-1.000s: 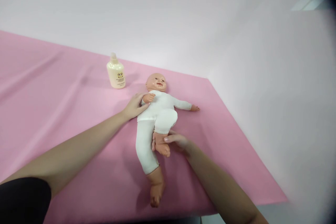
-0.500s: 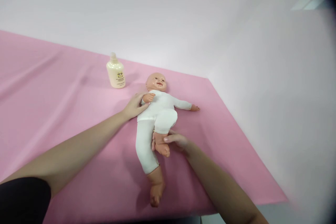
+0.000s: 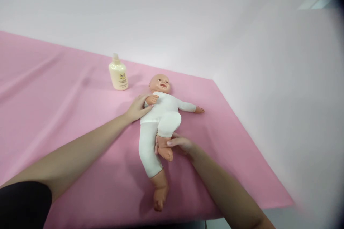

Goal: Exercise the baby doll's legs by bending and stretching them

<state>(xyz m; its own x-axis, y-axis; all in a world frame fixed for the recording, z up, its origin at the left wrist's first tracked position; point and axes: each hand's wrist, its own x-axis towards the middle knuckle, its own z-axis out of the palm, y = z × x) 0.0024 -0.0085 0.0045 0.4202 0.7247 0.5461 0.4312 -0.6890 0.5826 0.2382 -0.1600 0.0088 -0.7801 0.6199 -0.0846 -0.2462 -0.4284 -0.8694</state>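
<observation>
A baby doll (image 3: 165, 104) with a white cloth body lies on its back on the pink cloth, head away from me. My left hand (image 3: 137, 108) grips the doll's side and arm at the left, its thumb on the torso; the fingers are partly hidden behind the doll's small hand (image 3: 152, 100). My right hand (image 3: 182, 144) is wrapped round the doll's bent leg near the ankle (image 3: 163, 142), thumb in front and fingertips showing on the other side. The doll's other leg (image 3: 149, 148) lies stretched toward me. Its far arm (image 3: 187, 106) points out to the right.
A cream-coloured bottle (image 3: 118, 76) with a pale top stands upright left of the doll's head. Pink cloth (image 3: 228, 157) covers the table, whose right edge runs down toward the lower right. White walls (image 3: 107, 10) rise behind and to the right.
The bent leg and my right hand have shifted very slightly to the left. Otherwise nothing visibly differs.
</observation>
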